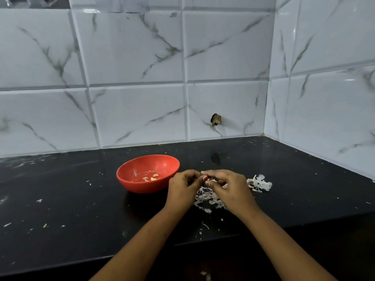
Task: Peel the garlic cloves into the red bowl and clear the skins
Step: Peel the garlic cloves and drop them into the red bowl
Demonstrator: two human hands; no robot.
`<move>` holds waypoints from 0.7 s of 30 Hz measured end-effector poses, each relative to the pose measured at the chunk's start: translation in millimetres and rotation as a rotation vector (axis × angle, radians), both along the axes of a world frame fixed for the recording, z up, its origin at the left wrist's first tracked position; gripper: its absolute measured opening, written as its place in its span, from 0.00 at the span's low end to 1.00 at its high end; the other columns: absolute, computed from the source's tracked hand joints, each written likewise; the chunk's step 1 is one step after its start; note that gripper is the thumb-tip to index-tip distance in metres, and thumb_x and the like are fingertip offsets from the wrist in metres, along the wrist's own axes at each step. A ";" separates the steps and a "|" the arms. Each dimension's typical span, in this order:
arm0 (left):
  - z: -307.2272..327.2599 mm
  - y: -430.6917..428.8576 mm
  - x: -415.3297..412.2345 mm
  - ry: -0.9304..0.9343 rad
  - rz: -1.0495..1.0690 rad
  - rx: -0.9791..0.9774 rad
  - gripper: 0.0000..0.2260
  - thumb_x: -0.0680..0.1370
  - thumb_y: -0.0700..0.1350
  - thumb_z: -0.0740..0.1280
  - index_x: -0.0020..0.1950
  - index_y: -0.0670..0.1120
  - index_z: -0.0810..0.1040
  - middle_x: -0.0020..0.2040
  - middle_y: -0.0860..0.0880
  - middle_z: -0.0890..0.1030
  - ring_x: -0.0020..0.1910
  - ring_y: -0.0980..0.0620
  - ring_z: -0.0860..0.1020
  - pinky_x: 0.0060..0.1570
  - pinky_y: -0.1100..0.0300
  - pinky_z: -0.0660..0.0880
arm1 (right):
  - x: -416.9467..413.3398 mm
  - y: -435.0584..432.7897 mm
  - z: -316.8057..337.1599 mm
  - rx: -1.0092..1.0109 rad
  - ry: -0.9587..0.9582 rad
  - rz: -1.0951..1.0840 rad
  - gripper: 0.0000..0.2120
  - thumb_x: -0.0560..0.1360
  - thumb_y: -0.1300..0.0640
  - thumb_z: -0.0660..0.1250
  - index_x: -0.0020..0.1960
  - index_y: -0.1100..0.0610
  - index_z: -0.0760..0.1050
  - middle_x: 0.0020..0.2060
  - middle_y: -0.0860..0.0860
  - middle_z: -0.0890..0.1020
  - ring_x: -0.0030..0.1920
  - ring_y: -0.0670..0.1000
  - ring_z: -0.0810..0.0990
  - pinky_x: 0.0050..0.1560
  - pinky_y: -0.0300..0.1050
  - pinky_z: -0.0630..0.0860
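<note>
Bowl [142, 187], left of centre on table [81, 199]: three peeled cloves [151, 178] contained. Skins [207, 197] heaped just right of it, uncleared. One clove [205, 178] pinched between the curled fingers of left hand [181, 186] and right hand [229, 187]. Peeling is judged partly done.

- The red bowl [147, 173] holds pale yellowish cloves [150, 178].
- The worktop [60, 199] is glossy black, flecked white.
- The garlic skins [260, 183] are white.
- The wall tiles [132, 57] are white with grey-green marble veins.
</note>
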State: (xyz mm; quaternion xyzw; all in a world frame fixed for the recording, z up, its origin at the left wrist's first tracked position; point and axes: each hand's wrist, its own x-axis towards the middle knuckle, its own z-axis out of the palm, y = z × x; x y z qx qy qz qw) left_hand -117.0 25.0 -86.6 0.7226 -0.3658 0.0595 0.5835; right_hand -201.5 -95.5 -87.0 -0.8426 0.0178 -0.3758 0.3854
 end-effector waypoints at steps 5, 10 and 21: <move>2.7 1.0 -2.3 0.010 -0.034 -0.010 0.06 0.76 0.40 0.70 0.39 0.45 0.83 0.30 0.57 0.80 0.29 0.64 0.75 0.33 0.72 0.68 | 0.7 -1.7 0.1 0.067 -0.014 -0.023 0.10 0.72 0.65 0.72 0.47 0.51 0.85 0.36 0.38 0.83 0.36 0.38 0.81 0.38 0.32 0.76; 3.5 -0.7 -3.6 0.052 -0.090 -0.003 0.03 0.75 0.38 0.70 0.44 0.41 0.83 0.35 0.52 0.83 0.30 0.64 0.76 0.34 0.71 0.70 | -0.2 -3.9 2.4 0.184 -0.029 0.005 0.06 0.73 0.65 0.71 0.45 0.55 0.84 0.37 0.46 0.85 0.35 0.41 0.82 0.36 0.33 0.78; 5.3 3.1 -6.3 0.090 -0.086 -0.010 0.04 0.74 0.38 0.72 0.41 0.45 0.83 0.34 0.49 0.84 0.30 0.61 0.78 0.33 0.69 0.72 | -0.6 -3.2 3.5 0.224 0.000 0.029 0.08 0.72 0.67 0.72 0.43 0.55 0.84 0.37 0.47 0.85 0.38 0.45 0.83 0.39 0.38 0.80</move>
